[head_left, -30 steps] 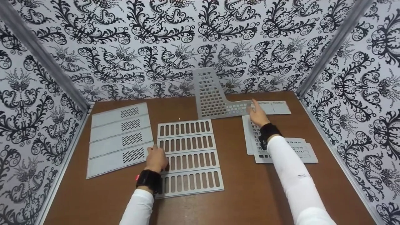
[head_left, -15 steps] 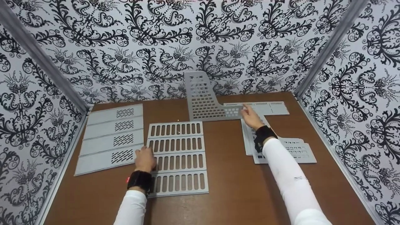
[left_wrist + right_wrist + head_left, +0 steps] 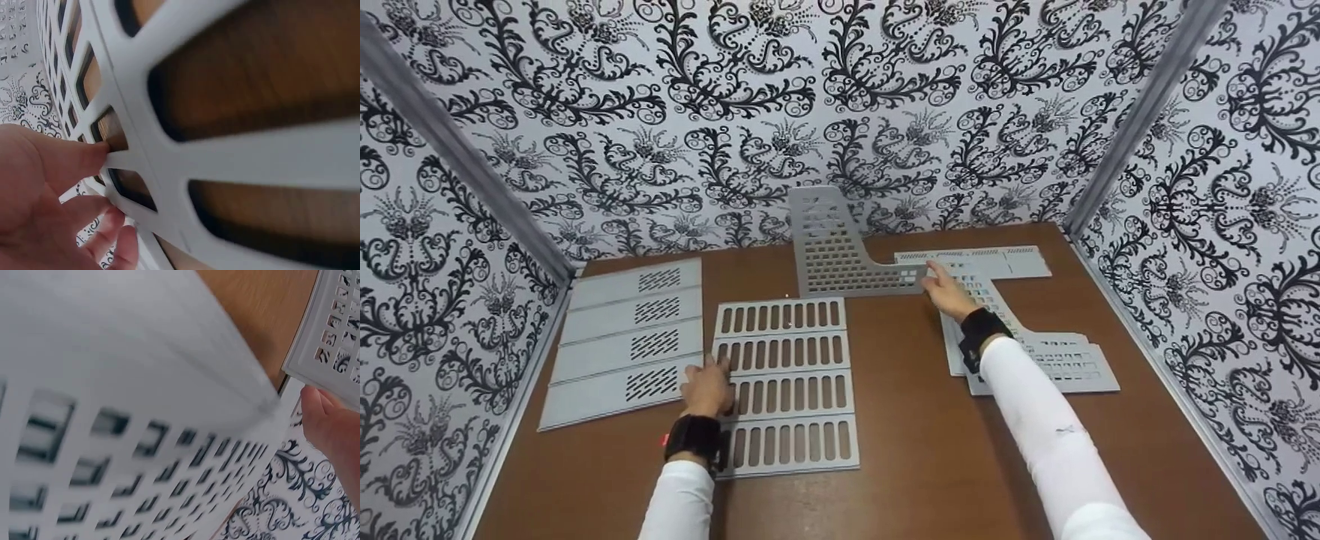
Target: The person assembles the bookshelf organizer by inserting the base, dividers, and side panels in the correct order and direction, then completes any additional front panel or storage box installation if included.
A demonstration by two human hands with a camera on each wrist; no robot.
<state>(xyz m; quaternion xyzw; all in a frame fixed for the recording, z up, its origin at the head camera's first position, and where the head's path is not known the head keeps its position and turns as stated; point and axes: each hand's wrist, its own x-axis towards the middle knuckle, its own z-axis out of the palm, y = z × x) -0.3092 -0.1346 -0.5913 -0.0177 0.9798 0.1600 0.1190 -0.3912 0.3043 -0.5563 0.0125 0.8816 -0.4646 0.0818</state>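
Observation:
My right hand pinches the lower right corner of a grey, L-shaped panel full of small square holes. That panel is raised at the back of the table, in front of the patterned wall. In the right wrist view the thumb lies at its edge. My left hand holds the left edge of a light grey panel with rows of long slots. The left wrist view shows the thumb on a bar of this slotted panel, with fingers at its edge.
To the left lies a grey panel with diagonal slits in four-sided sections. More perforated L-shaped panels are stacked at the right. Behind them is a narrow light strip with slits. Patterned walls enclose the brown table.
My right hand has moved left and slightly toward me with the L-shaped panel, baring more of the stack and strip. The left hand keeps its hold on the slotted panel's edge.

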